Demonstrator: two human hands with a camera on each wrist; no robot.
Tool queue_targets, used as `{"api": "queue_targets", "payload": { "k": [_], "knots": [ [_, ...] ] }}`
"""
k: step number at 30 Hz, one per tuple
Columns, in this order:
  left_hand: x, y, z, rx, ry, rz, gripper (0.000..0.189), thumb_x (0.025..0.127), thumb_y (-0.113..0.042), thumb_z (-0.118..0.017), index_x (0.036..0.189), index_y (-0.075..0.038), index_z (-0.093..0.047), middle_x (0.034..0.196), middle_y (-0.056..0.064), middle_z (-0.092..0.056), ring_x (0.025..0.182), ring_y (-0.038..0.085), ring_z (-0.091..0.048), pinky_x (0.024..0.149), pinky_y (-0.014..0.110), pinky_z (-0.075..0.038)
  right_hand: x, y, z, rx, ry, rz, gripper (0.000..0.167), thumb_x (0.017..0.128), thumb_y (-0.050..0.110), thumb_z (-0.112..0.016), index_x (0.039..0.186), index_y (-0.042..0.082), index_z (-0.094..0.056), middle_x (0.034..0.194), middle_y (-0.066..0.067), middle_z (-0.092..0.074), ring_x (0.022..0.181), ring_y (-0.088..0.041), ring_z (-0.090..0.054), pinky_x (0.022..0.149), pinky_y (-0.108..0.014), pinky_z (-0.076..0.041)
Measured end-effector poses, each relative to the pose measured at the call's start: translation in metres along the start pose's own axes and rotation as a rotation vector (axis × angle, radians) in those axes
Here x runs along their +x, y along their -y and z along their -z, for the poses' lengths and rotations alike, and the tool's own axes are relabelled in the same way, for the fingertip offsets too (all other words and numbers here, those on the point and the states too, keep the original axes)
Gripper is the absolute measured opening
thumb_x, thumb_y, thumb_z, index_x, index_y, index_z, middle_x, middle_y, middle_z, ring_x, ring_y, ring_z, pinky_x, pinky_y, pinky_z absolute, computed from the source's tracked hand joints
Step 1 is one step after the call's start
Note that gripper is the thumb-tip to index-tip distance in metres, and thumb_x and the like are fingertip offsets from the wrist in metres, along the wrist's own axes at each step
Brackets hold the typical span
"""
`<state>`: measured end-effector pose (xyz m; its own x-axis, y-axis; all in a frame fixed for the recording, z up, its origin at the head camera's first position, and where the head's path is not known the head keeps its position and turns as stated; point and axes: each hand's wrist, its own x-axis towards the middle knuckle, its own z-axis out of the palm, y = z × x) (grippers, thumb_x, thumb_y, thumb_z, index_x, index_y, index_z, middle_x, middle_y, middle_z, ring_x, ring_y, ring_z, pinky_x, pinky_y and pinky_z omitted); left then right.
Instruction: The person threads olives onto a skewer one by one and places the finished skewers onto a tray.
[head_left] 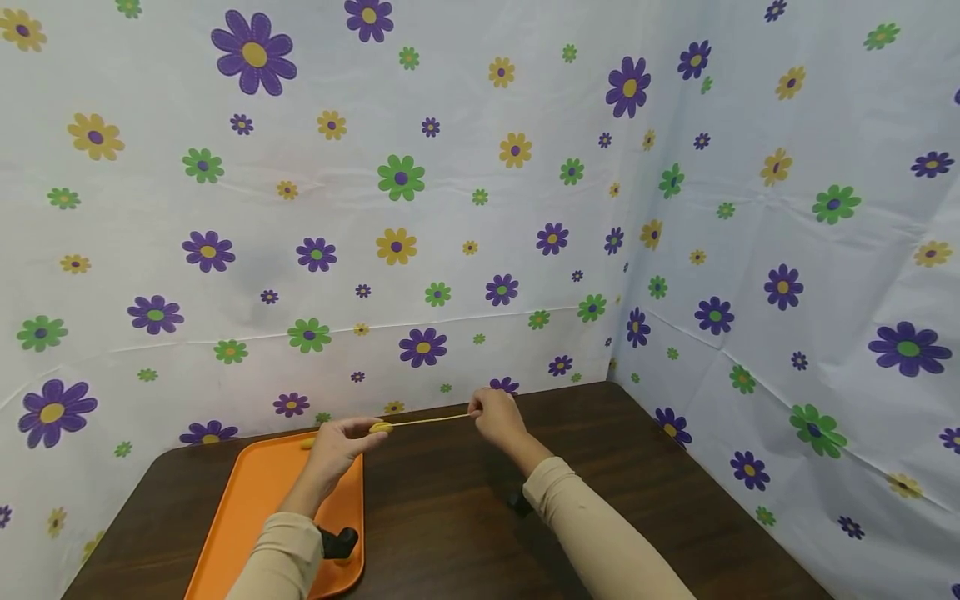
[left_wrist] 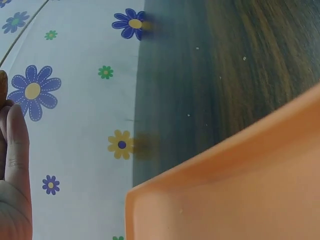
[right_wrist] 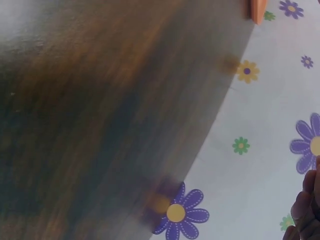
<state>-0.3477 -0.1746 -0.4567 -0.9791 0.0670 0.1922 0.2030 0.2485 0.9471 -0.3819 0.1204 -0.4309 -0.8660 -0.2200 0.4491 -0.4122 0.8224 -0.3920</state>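
My left hand (head_left: 333,454) pinches a small yellow oval piece (head_left: 381,427) between thumb and fingers, above the tray's right side. From this piece a thin yellow string (head_left: 431,420) runs right, drawn nearly straight, to my right hand (head_left: 497,419). The fingertips of that hand pinch its end over the far part of the table. In the left wrist view the string (left_wrist: 22,34) rises from fingers (left_wrist: 18,145) at the left edge. Only part of the right hand (right_wrist: 307,205) shows at the right wrist view's edge.
An orange tray (head_left: 240,508) lies on the left of the dark wooden table (head_left: 435,517). A small yellow thing (head_left: 308,443) is at the tray's far end, partly behind the left hand. Flower-printed white cloth (head_left: 450,208) hangs behind the table and along its right.
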Motion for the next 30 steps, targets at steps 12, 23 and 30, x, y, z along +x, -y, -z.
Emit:
{"api": "queue_targets", "payload": {
  "k": [12, 23, 30],
  "knots": [
    [0.002, 0.005, -0.005, -0.418, -0.081, 0.138, 0.046, 0.098, -0.015, -0.07, 0.136, 0.006, -0.058, 0.104, 0.0, -0.064, 0.092, 0.01, -0.065, 0.087, 0.024, -0.057, -0.001, 0.008, -0.004, 0.147, 0.081, -0.07, 0.019, 0.088, -0.009, -0.065, 0.081, 0.009, -0.067, 0.082, -0.001, -0.065, 0.073, -0.014, -0.055, 0.066, -0.032, -0.05],
    [0.001, 0.006, -0.011, -0.784, -0.107, 0.128, 0.018, 0.1, -0.01, -0.065, 0.097, -0.02, -0.079, 0.096, -0.003, -0.074, 0.092, 0.01, -0.072, 0.084, 0.026, -0.058, 0.001, 0.021, -0.002, 0.174, 0.101, -0.106, 0.019, 0.09, -0.006, -0.065, 0.081, 0.011, -0.066, 0.083, -0.001, -0.066, 0.071, -0.015, -0.054, 0.064, -0.031, -0.048],
    [0.005, 0.007, -0.012, -0.798, -0.144, 0.119, 0.016, 0.098, -0.007, -0.067, 0.1, -0.016, -0.08, 0.094, -0.001, -0.075, 0.091, 0.012, -0.074, 0.086, 0.025, -0.058, 0.006, 0.023, -0.002, 0.137, 0.079, -0.116, 0.02, 0.09, -0.004, -0.067, 0.08, 0.013, -0.065, 0.08, 0.0, -0.065, 0.071, -0.015, -0.054, 0.066, -0.031, -0.048]
  ]
}}
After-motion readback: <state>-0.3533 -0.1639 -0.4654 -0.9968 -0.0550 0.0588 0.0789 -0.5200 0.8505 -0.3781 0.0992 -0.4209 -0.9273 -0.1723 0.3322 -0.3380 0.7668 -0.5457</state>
